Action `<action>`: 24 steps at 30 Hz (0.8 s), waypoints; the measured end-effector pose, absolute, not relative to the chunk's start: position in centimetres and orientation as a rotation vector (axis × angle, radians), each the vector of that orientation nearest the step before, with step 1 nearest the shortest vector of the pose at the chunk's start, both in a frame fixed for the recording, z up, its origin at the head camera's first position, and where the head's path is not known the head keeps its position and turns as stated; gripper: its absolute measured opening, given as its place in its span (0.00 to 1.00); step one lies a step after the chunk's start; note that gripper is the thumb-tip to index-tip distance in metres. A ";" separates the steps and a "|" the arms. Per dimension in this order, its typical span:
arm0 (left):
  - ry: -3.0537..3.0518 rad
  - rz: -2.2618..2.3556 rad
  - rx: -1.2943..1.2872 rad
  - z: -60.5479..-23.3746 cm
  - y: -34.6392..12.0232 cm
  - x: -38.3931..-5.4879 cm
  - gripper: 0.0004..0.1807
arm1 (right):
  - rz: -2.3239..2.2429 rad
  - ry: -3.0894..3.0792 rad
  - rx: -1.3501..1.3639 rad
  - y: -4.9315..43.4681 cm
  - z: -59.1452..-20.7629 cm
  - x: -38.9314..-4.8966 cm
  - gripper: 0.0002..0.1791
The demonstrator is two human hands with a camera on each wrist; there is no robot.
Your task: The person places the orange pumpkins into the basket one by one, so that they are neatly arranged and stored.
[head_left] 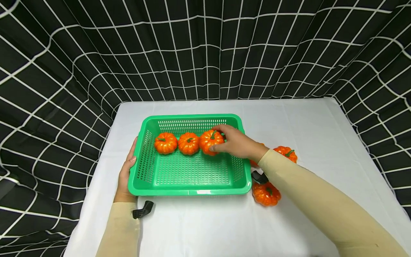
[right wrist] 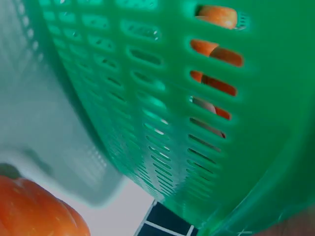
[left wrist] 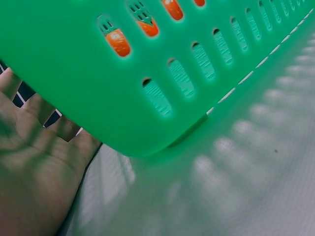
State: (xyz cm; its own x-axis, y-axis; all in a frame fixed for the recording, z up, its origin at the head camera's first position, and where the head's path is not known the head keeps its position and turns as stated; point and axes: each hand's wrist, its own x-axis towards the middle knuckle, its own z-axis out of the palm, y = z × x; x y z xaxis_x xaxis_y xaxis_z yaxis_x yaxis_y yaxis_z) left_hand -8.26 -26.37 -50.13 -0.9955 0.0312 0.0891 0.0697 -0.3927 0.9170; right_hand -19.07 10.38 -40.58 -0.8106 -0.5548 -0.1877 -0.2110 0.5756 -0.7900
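Note:
A green plastic basket [head_left: 192,192] with slotted walls stands on the table. Inside it, small orange pumpkins sit in a row along the back: one at the left [head_left: 165,143], one in the middle [head_left: 188,144] and one at the right [head_left: 207,142]. My right hand [head_left: 236,142] reaches over the basket's right rim and grips the right pumpkin between thumb and fingers. Along the left wall lies my left hand [head_left: 126,173], its fingers fairly straight against the outside and the thumb at the rim. In the left wrist view its palm [left wrist: 37,152] shows beside the basket corner.
More orange pumpkins lie right of the basket: one near its front corner [head_left: 266,194], one farther back [head_left: 285,153], and another partly hidden by my right wrist. White cloth [head_left: 192,228] covers the table. Black curtains with a white grid [head_left: 205,53] hang behind and at the sides.

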 end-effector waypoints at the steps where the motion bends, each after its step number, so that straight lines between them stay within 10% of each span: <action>1: -1.726 -2.593 -0.139 -50.1 -26.4 -8.2 0.40 | -1.091 2.417 -0.625 10.2 -40.6 -19.1 0.41; 24: -1.700 -2.628 -0.139 -49.8 -26.3 -8.1 0.40 | -0.634 2.647 -0.602 7.6 -42.2 -18.4 0.38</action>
